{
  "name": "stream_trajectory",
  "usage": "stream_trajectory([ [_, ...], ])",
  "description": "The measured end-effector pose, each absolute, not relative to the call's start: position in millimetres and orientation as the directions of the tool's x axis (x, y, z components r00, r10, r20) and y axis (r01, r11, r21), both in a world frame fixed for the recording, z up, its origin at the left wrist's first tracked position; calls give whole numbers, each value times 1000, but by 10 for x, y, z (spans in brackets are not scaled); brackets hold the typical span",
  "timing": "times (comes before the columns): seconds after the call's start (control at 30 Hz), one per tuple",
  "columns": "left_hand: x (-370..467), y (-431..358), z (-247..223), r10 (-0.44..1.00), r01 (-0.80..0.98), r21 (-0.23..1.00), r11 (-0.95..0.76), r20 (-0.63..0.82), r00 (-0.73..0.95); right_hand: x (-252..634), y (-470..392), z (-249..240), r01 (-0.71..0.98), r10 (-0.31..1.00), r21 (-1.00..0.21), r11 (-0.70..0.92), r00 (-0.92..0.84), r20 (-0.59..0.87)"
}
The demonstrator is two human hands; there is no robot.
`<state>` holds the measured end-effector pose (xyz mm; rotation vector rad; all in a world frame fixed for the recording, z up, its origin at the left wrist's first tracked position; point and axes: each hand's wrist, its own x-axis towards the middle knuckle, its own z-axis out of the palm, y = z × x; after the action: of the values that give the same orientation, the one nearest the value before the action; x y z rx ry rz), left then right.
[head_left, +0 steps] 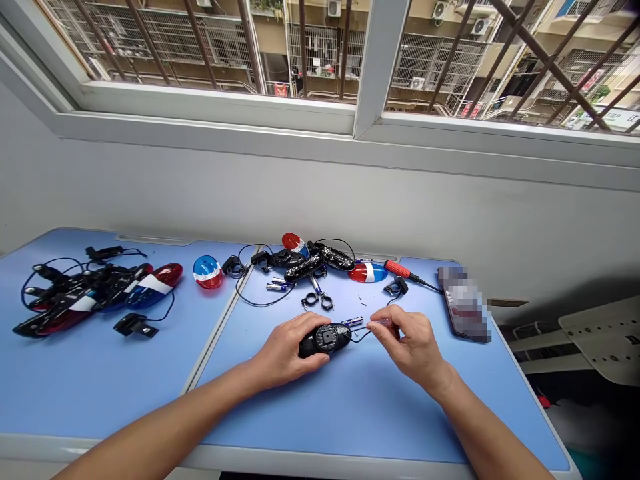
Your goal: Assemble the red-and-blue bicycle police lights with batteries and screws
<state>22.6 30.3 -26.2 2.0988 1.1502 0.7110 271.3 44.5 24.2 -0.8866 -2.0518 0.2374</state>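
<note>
My left hand (290,350) is closed around a black oval housing (310,345), holding it on the table. A round ridged mount (327,338) faces up on it. A thin black cable (361,338) runs from its right end toward my right hand. With fingertips pinched, my right hand (413,340) holds a small screwdriver (384,321) with a clear pinkish handle, its tip side pointing left toward the housing; whether it touches cannot be seen. Just behind the housing lies a blue-and-silver battery (353,321). Two black ring clamps (317,302) lie beyond my left hand.
Behind are black housings (304,267), batteries (277,287), a red-and-blue cover (367,273), a red-handled tool (400,270) and a phone (465,303). Small screws (361,300) lie mid-table. Assembled red-and-blue lights (95,297) with cables and a round cover (207,272) are at left.
</note>
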Motion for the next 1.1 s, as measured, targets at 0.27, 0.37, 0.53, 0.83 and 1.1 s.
stream_trajectory([
  [0.27, 238, 288, -277, 876, 537, 740, -405, 145, 460, 2682, 449, 187, 556, 671, -465, 689, -245, 700],
  [0.37, 237, 287, -281, 878, 539, 738, -407, 151, 455, 2707, 367, 239, 523, 573, -398, 754, -228, 787],
  [0.53, 225, 277, -283, 862, 543, 718, -435, 158, 481, 2805, 294, 335, 445, 424, -308, 841, -189, 886],
  [0.83, 217, 231, -182, 862, 622, 662, -418, 72, 503, 2918, 204, 677, 485, 732, -578, 656, -594, 333],
  [1.1, 270, 85, 34, 900, 692, 679, -245, -107, 423, 2721, 352, 216, 909, 891, -131, 396, -414, -187],
])
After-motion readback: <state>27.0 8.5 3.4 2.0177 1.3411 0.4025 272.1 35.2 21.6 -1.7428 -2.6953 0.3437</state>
